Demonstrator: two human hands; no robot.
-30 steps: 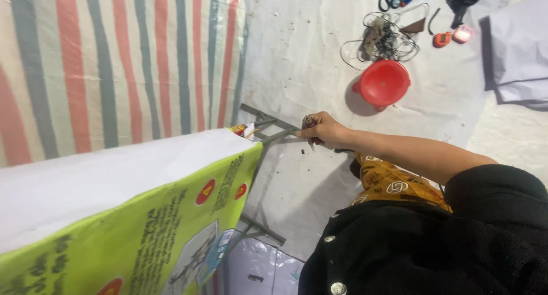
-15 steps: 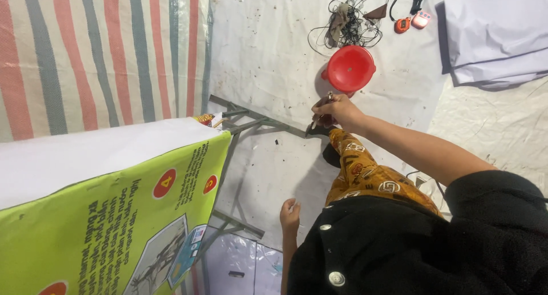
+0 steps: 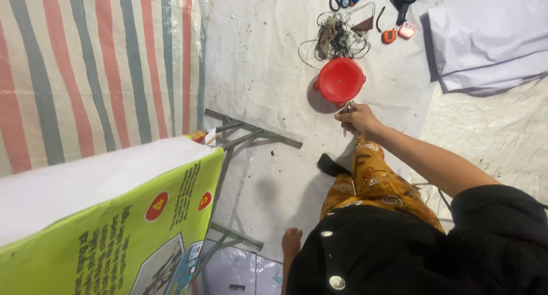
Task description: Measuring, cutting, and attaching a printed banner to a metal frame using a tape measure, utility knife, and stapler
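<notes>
While my right hand (image 3: 358, 118) kept its grip closed on some small metal bit, the red stool (image 3: 341, 80) sat at its 11 o'clock; couldn't see my left.

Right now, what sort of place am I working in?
Probably a makeshift floor workspace: a striped tarp and white sheeting cover the ground, with a tangle of cords and a red stool beside your right hand.
</notes>
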